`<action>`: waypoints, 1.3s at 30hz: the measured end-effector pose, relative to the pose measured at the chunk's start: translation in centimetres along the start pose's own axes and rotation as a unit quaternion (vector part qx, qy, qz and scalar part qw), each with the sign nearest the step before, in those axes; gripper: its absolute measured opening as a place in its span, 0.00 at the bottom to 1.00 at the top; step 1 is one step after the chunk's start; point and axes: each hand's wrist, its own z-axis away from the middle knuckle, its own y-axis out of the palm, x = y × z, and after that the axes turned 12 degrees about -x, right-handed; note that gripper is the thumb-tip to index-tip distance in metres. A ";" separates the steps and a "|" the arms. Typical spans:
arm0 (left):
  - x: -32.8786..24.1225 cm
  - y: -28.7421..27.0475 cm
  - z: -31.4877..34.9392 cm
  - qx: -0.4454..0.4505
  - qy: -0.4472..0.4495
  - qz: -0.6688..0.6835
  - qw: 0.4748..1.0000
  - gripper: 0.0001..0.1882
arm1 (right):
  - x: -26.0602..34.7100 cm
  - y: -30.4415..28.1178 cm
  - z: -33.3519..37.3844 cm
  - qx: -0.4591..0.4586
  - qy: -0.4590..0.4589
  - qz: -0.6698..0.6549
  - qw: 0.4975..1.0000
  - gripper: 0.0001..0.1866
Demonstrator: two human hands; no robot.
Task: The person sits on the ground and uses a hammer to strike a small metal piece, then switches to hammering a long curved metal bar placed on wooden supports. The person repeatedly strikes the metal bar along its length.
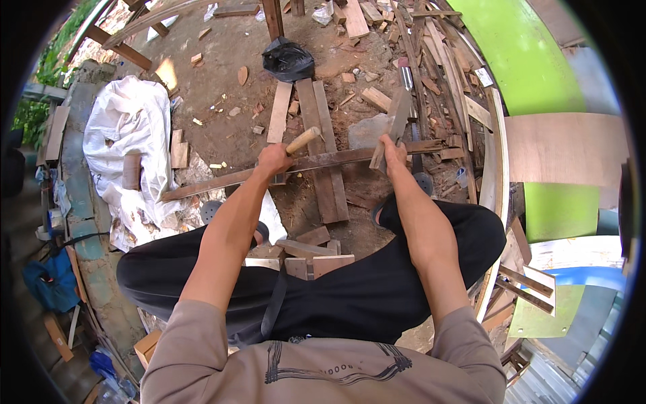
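My left hand [274, 159] is closed around a tool with a pale, rounded wooden handle [304, 139]; its working end is hidden below the fist. The fist is over a long, narrow brown wooden strip [229, 183] that runs across in front of me from left to right. In my right hand [395, 156] is a short grey-brown piece of wood [400, 114], tilted up and away from me near the strip's right part. Under the strip, two dark planks [328, 178] lie lengthwise on the ground, with a lighter plank [280, 111] beside them.
A white sack [128, 111] lies at the left next to a low wall [79, 178]. A black plastic bag [288, 59] sits ahead. Wood offcuts [377, 98] and long strips litter the right, beside green panels [508, 54]. Short blocks [303, 248] lie between my legs.
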 end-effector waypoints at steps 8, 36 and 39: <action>0.7 1.5 1.0 -0.073 0.089 0.081 0.990 0.15 | 3.0 -0.6 6.7 0.048 -0.069 0.000 0.996 0.40; 6.9 0.7 2.9 -0.100 0.068 0.228 0.966 0.34 | 5.1 1.6 18.0 0.339 0.001 -0.337 0.878 0.45; 8.7 5.2 5.3 -0.158 -0.047 0.378 0.911 0.34 | 6.6 2.7 18.0 0.369 -0.007 -0.372 0.852 0.43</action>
